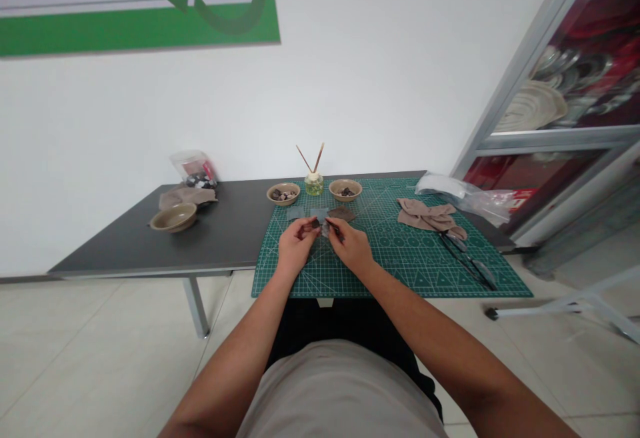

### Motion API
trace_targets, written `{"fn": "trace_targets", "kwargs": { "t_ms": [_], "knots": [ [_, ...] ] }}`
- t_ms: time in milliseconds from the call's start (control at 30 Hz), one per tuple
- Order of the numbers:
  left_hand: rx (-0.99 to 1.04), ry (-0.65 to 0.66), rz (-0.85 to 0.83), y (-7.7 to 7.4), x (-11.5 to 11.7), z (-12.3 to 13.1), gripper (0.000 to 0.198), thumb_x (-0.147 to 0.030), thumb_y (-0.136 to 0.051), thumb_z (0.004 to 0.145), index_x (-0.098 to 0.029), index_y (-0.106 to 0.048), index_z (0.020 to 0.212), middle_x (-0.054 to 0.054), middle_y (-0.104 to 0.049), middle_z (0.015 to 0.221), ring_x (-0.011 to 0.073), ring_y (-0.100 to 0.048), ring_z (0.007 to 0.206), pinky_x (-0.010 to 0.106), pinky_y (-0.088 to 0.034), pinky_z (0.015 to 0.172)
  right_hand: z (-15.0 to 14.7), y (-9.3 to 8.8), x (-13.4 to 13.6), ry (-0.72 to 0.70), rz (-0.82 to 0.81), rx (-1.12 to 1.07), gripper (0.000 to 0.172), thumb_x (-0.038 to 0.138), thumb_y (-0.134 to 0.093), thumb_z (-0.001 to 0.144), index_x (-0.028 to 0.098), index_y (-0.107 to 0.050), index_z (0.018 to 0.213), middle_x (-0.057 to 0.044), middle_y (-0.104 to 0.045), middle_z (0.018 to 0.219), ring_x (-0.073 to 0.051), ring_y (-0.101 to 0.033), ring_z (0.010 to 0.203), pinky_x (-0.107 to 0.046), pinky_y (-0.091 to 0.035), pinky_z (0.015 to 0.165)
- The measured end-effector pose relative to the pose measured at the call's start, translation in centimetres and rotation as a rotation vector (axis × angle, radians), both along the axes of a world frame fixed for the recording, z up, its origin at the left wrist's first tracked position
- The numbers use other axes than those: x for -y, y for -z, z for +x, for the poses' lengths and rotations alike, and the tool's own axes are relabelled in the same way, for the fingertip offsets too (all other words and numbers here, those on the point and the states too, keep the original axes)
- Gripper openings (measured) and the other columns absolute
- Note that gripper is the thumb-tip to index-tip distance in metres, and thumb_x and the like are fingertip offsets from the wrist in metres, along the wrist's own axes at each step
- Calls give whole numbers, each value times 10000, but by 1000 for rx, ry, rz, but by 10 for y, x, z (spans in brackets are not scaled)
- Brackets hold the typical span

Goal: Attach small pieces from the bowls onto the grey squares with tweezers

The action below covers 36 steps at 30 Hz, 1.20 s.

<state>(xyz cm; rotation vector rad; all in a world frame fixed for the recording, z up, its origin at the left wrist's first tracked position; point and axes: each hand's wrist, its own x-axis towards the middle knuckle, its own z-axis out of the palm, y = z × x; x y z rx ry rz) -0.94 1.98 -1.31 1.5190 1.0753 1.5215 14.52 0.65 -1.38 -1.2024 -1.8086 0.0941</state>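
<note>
Just above the green cutting mat (400, 258), my left hand (296, 243) pinches a small dark piece (315, 223), too small to name, between thumb and fingers. Close beside it, my right hand (351, 245) is closed, with something dark and thin at its fingertips that I cannot make out. A small greyish bit (325, 230) shows between the two hands. Behind the fingers lie pale blue-grey squares (296, 213) and a brown cloth scrap (342, 213) on the mat. My fingers hide part of these.
Two bowls of small stones or shells, left (283, 202) and right (345, 198), flank a jar with sticks (315, 185). Another bowl (174, 219) and a plastic tub (194, 168) stand left. Right are brown cloth (425, 215), eyeglasses (467, 261) and a plastic bag (460, 198).
</note>
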Motion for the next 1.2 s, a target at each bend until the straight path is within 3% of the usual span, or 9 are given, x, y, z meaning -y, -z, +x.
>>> {"fn": "trace_targets", "kwargs": {
  "t_ms": [133, 267, 433, 900, 1200],
  "knots": [
    [-82, 11, -32, -2, 2, 0, 237, -263, -656, 755, -192, -686, 978, 3, -691, 763, 141, -649, 681, 272, -509, 689, 2, 0, 0, 1, 56, 32, 344, 209, -454, 916, 214, -600, 1227, -50, -699, 1149, -173, -691, 970, -280, -538, 867],
    [-255, -26, 5, -4, 6, -1, 113, -294, -633, 775, -192, -676, 797, -23, -640, 659, 122, -584, 601, 238, -451, 605, 3, -1, 2, -109, 98, 160, 391, 160, -434, 915, 228, -582, 1271, -40, -616, 1294, -150, -613, 1143, -282, -490, 982],
    [-383, -80, 54, -5, 7, -3, 72, -213, -616, 740, -188, -615, 672, -51, -553, 587, 101, -505, 566, 217, -397, 583, 1, -2, 3, -190, 95, 293, 441, 120, -470, 888, 234, -568, 1302, -56, -574, 1339, -172, -577, 1197, -339, -486, 1015],
    [-266, -45, -4, -3, 6, -4, 77, -245, -632, 747, -178, -633, 708, -32, -611, 617, 108, -553, 574, 223, -426, 588, -2, -1, 2, -146, 70, 306, 420, 108, -472, 888, 187, -576, 1287, -76, -575, 1333, -183, -598, 1169, -319, -505, 985],
    [-8, 42, -84, -2, 1, 0, 188, -318, -666, 756, -194, -634, 895, -10, -671, 717, 148, -660, 651, 277, -521, 668, 0, 1, -4, -19, 22, 93, 376, 151, -467, 896, 207, -612, 1238, -63, -682, 1183, -195, -665, 1050, -343, -543, 918]
  ]
}}
